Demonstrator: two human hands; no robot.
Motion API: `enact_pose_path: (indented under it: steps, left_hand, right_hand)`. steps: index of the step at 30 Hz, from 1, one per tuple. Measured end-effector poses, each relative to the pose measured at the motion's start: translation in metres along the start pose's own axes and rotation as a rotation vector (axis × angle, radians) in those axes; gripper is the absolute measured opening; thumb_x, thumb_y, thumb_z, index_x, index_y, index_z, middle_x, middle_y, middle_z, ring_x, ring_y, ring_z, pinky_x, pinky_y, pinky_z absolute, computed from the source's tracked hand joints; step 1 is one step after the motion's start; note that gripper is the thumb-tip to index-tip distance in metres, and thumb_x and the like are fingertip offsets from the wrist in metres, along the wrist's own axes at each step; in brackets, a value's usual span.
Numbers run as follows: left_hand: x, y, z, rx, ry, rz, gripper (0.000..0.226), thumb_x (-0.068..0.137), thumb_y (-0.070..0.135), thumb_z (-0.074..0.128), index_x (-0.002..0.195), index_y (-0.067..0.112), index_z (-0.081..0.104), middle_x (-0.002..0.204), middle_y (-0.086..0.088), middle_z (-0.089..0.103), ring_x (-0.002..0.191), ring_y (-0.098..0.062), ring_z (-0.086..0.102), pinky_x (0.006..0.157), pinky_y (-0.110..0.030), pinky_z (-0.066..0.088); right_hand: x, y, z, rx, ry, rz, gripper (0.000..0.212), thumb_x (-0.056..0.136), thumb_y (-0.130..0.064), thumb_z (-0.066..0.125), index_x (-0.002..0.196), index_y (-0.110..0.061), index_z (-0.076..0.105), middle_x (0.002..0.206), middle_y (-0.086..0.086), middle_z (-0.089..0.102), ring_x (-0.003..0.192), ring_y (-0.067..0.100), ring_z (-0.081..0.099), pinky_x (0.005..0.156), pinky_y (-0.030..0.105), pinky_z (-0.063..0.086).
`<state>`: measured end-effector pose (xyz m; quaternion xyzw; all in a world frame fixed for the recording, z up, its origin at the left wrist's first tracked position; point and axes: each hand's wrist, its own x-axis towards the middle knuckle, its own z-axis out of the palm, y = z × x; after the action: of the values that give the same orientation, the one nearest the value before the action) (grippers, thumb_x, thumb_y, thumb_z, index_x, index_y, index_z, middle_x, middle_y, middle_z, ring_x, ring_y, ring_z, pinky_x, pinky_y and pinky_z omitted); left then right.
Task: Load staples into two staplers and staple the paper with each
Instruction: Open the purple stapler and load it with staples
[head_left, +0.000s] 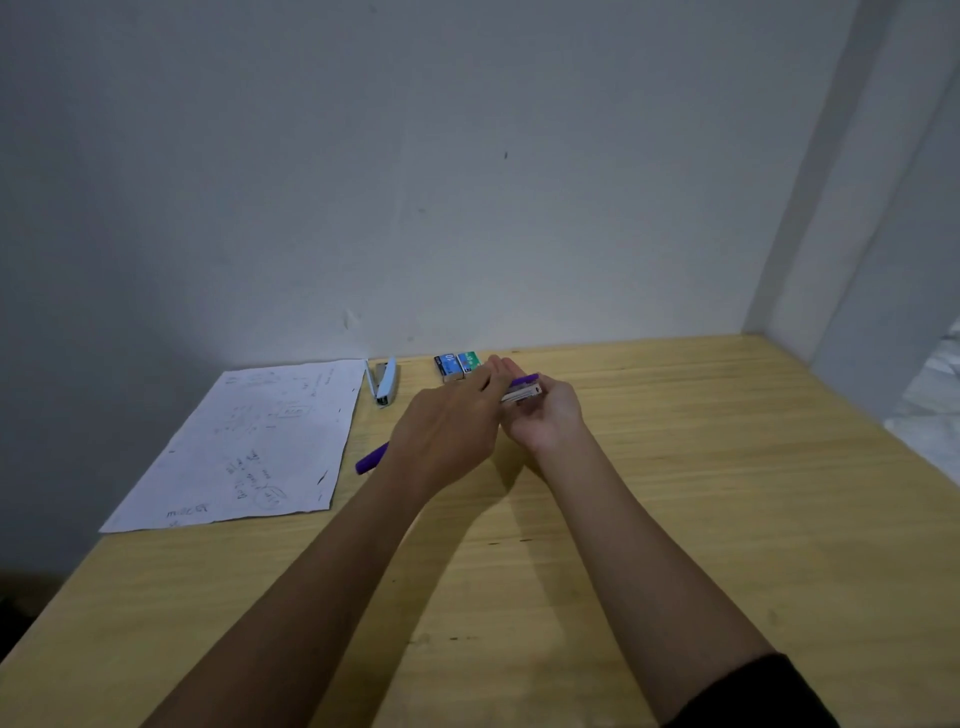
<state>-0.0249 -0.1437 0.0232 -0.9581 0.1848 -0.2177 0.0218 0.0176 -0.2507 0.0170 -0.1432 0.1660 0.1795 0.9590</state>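
Between the 2 hands, above the middle of the wooden table (675, 467), the purple stapler (522, 389) is being worked on in mid-air. Its metal magazine is showing pale under a purple top at the far end, and a purple piece is poking out near the left wrist, though I cannot tell whether that piece belongs to the same stapler or is lying on the table beneath. The right hand (545, 413) is cupping the stapler from below, fingers curled around it, probably to steady the body while the channel is exposed. The left hand (447, 431) is reaching across on top with its fingers stretched over the tool; whether it is pinching staples or pressing the cover is hidden behind its own back. This is looking like the loading step for 1 stapler.

Just beyond the hands, 2 small staple boxes (457, 365) are sitting side by side near the wall, close enough for easy refills. Left of them, the light blue stapler (384, 383) is lying open, seemingly awaiting its turn. The paper (249, 447) is lying flat at the table's left edge, parked clear of the loading work.
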Motion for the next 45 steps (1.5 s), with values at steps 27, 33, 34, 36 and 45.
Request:
enact_pose_path:
  steps: [27, 33, 34, 36, 45]
  left_hand:
    - [-0.003, -0.023, 0.033, -0.239, -0.262, -0.450, 0.036, 0.101, 0.031, 0.027, 0.127, 0.010, 0.040, 0.120, -0.012, 0.055, 0.109, -0.027, 0.047, 0.087, -0.038, 0.039]
    - [0.002, -0.031, 0.037, -0.290, -0.345, -0.560, 0.039, 0.100, 0.031, 0.030, 0.131, 0.010, 0.039, 0.131, -0.011, 0.047, 0.123, -0.029, 0.040, 0.097, -0.041, 0.035]
    - [0.001, -0.033, 0.038, -0.295, -0.347, -0.578, 0.039, 0.100, 0.031, 0.030, 0.132, 0.010, 0.039, 0.132, -0.011, 0.045, 0.123, -0.029, 0.039, 0.097, -0.040, 0.035]
    - [0.000, -0.038, 0.039, -0.292, -0.343, -0.602, 0.039, 0.100, 0.029, 0.032, 0.132, 0.010, 0.040, 0.135, -0.011, 0.042, 0.124, -0.028, 0.038, 0.098, -0.040, 0.036]
    - [-0.010, -0.044, 0.045, -0.366, -0.268, -0.656, 0.040, 0.097, 0.032, 0.039, 0.134, 0.016, 0.045, 0.137, -0.007, 0.042, 0.126, -0.026, 0.036, 0.100, -0.039, 0.035]
  right_hand:
    - [0.035, -0.007, -0.029, -1.758, 0.040, -0.706, 0.021, 0.095, -0.019, 0.044, 0.091, -0.011, 0.063, 0.097, 0.007, 0.064, 0.089, 0.020, 0.057, 0.076, 0.033, 0.044]
    - [0.050, -0.013, -0.028, -1.732, 0.048, -0.697, 0.015, 0.093, -0.013, 0.048, 0.094, -0.018, 0.062, 0.102, -0.002, 0.060, 0.096, 0.013, 0.054, 0.085, 0.029, 0.045]
    - [0.053, -0.014, -0.028, -1.716, 0.071, -0.709, 0.015, 0.093, -0.013, 0.048, 0.094, -0.020, 0.061, 0.101, -0.004, 0.060, 0.096, 0.012, 0.054, 0.087, 0.031, 0.047]
    - [0.059, -0.013, -0.025, -1.700, 0.100, -0.735, 0.017, 0.092, -0.010, 0.048, 0.097, -0.019, 0.062, 0.104, -0.004, 0.060, 0.097, 0.011, 0.054, 0.088, 0.031, 0.048]
    - [0.094, 0.013, -0.002, -1.963, 0.200, -0.796, 0.043, 0.085, -0.010, 0.053, 0.127, -0.016, 0.053, 0.125, 0.008, 0.054, 0.114, 0.024, 0.051, 0.092, 0.039, 0.047]
